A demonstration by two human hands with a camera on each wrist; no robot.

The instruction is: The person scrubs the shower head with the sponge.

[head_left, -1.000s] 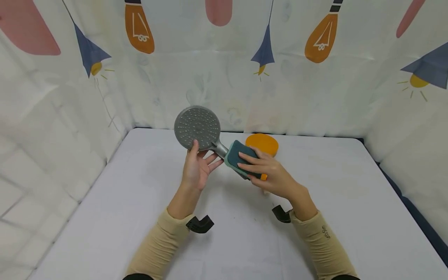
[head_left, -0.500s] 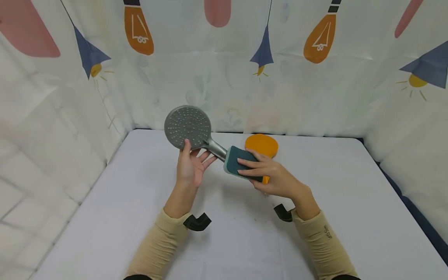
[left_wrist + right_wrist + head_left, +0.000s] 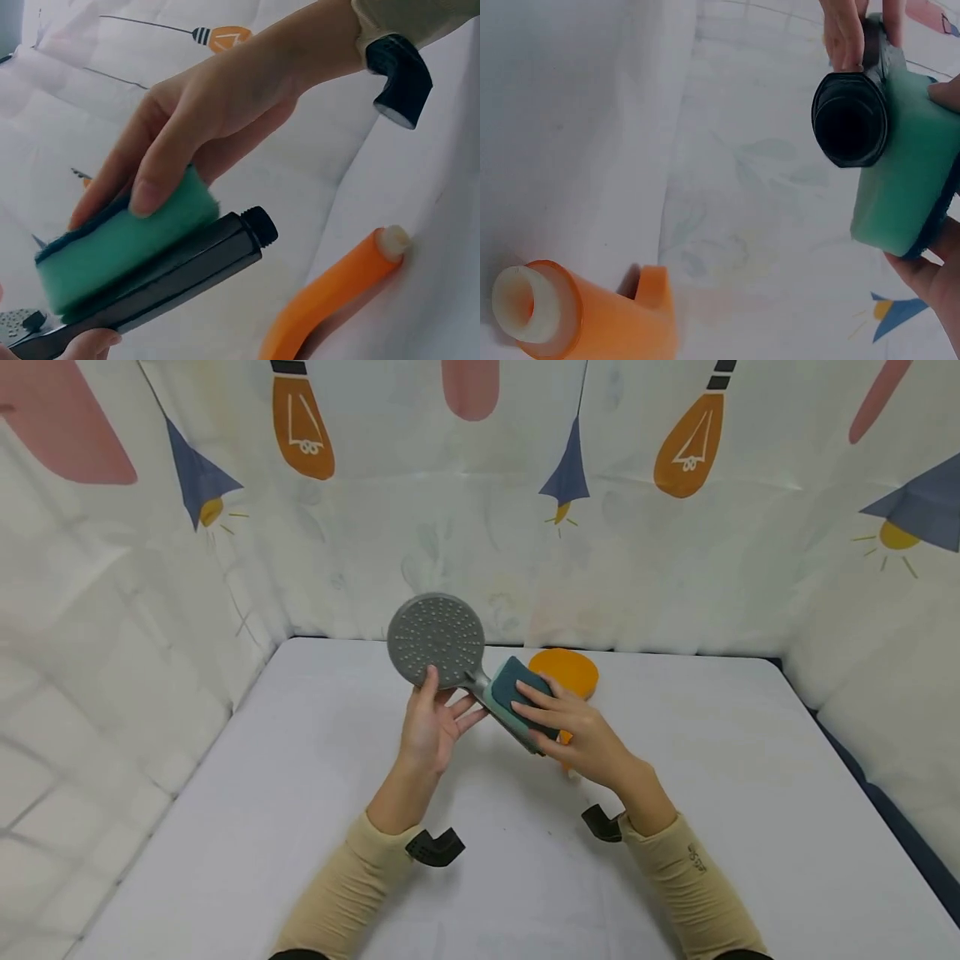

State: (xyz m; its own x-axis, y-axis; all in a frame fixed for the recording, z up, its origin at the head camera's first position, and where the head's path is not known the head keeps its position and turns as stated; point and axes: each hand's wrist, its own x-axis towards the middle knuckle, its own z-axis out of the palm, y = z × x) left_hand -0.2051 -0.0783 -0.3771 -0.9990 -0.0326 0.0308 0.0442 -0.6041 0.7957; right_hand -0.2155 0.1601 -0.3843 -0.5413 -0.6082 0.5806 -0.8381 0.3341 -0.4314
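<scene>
A grey shower head point(image 3: 437, 635) is held up over the table, its round nozzle face toward the head camera. My left hand point(image 3: 431, 731) grips it near the neck, thumb on the face and fingers behind. My right hand point(image 3: 588, 735) pinches a sponge point(image 3: 513, 680), with a dark scouring side and a light green foam side. In the left wrist view the foam point(image 3: 127, 255) lies along the shower head's handle point(image 3: 184, 281), which ends in a black threaded tip point(image 3: 259, 226). The right wrist view shows the handle's hollow end beside the foam point(image 3: 907, 176).
Behind my right hand on the white table point(image 3: 315, 827) lies an orange object with a round head point(image 3: 566, 670). Its tube-like handle point(image 3: 330, 292) has a whitish end point(image 3: 526, 304). White printed cloth point(image 3: 480, 527) hangs round the table's back and sides.
The shower head shifted left with my left hand, then back right. The sponge, in my right hand, went from lower on the handle to near its neck, tilting as it moved.
</scene>
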